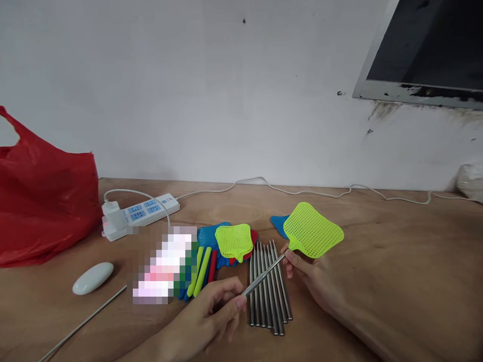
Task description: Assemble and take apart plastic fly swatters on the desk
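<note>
A thin metal rod (263,276) is pinched near its lower end by my left hand (213,314), its fingers closed. At the rod's other end, my right hand (315,276) grips the neck of a yellow-green fly swatter head (314,230). The rod's tip meets that neck; whether it sits inside cannot be made out. Several more metal rods (266,306) lie side by side below. Beyond them is a pile with another yellow-green head (233,241), blue heads (209,235) and red ones. A blue head (278,224) shows partly behind the held one. Coloured handles (203,271) lie beside my left hand.
At the left stands a red plastic bag (45,201). A white power strip (151,213) with a plug and cables lies near the wall. A white oval object (93,278) and a blurred-out bright rectangle (164,271) rest on the wooden table (396,261).
</note>
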Tool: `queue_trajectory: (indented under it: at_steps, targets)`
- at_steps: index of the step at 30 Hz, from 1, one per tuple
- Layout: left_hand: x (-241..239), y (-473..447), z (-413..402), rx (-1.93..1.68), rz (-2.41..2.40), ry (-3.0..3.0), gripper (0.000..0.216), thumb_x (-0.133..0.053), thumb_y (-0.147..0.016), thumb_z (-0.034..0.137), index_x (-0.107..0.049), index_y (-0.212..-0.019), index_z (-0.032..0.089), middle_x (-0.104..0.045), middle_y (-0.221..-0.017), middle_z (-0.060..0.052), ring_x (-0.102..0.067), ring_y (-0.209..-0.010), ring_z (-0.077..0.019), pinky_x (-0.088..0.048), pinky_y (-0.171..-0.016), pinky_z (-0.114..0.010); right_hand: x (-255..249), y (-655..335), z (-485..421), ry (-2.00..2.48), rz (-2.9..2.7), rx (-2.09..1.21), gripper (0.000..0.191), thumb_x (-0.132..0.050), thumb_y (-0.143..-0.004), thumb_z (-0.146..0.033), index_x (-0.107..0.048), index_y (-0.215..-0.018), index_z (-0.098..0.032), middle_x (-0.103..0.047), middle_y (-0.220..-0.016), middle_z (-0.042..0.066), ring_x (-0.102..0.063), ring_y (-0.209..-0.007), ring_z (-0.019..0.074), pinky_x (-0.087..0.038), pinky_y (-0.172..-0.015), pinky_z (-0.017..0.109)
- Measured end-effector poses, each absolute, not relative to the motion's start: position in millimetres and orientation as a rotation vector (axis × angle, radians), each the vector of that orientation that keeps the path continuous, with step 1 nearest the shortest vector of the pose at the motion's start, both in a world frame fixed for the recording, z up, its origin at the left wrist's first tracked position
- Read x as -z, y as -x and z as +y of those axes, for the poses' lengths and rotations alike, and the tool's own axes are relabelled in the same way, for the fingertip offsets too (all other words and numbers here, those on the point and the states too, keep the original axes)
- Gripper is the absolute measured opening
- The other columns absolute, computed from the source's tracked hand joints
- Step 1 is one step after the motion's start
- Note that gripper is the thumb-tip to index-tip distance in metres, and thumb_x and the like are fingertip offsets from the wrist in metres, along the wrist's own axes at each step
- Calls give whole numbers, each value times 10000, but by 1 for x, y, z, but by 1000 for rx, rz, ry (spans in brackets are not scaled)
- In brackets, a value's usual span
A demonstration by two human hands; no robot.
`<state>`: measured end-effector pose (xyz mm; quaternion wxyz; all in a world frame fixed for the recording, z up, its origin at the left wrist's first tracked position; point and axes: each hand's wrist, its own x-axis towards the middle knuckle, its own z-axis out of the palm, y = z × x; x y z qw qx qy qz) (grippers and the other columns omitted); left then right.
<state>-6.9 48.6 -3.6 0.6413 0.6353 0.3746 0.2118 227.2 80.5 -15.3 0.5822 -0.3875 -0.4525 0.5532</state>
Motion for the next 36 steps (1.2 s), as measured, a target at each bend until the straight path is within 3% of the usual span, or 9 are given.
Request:
queue_trajectory:
  at_steps: [8, 14, 18, 21, 25, 30, 36]
  targets:
    - [4, 9, 51, -469, 873, -1416, 480, -458, -920, 680, -503, -905, 202, -511, -544, 96, -286, -319, -31, -204, -295, -133, 6, -223, 83, 887, -855, -1300, 311, -926, -577, -384, -737, -716, -180, -631, -733, 22, -504, -592, 120, -437, -481, 239]
    - [3, 8, 50, -466, 873, -1398, 512, -421, -915, 707, -510, -928, 203, -510, -511, 96, -266, -307, -48, -186, -300, -164, 7, -230, 89, 873, -813, -1259, 311, -922, -589, -382, -735, -701, -161, -605, -671, 1, -485, -550, 92, -426, -471, 219]
    - [5, 9, 49, -510, 909, -1420, 493, -433, -928, 679, -533, -895, 198, -432, -469, 102, -337, -382, -75, -221, -397, -189, 5, -233, 90, 884, -809, -1273, 299, -886, -648, -406, -745, -773, -174, -643, -689, 8, -521, -560, 107, -444, -469, 218]
    - [3, 11, 48, -544, 921, -1475, 474, -465, -926, 660, -541, -867, 196, -402, -519, 96, -360, -461, -91, -274, -475, -213, 4, -234, 90, 894, -753, -1290, 293, -850, -686, -449, -723, -775, -201, -644, -674, -6, -545, -557, 119, -478, -492, 231]
    - [-2, 11, 47, -535, 971, -1515, 472, -491, -915, 656, -587, -885, 195, -358, -594, 83, -325, -525, -107, -248, -496, -232, 5, -235, 90, 934, -708, -1263, 297, -863, -666, -437, -695, -718, -198, -611, -607, -17, -527, -527, 112, -462, -462, 214]
    - [-4, 4, 40, -629, 1004, -1630, 479, -460, -934, 635, -653, -902, 198, -483, -714, 35, -388, -630, -135, -321, -588, -243, 11, -223, 78, 983, -755, -1280, 335, -902, -609, -433, -706, -725, -188, -609, -598, -13, -506, -504, 111, -423, -420, 216]
    - [-4, 0, 39, -638, 994, -1634, 457, -472, -934, 614, -648, -878, 197, -575, -780, 4, -469, -720, -165, -366, -667, -255, 16, -214, 66, 950, -981, -1398, 334, -829, -716, -480, -737, -782, -166, -641, -633, 11, -560, -548, 133, -477, -508, 254]
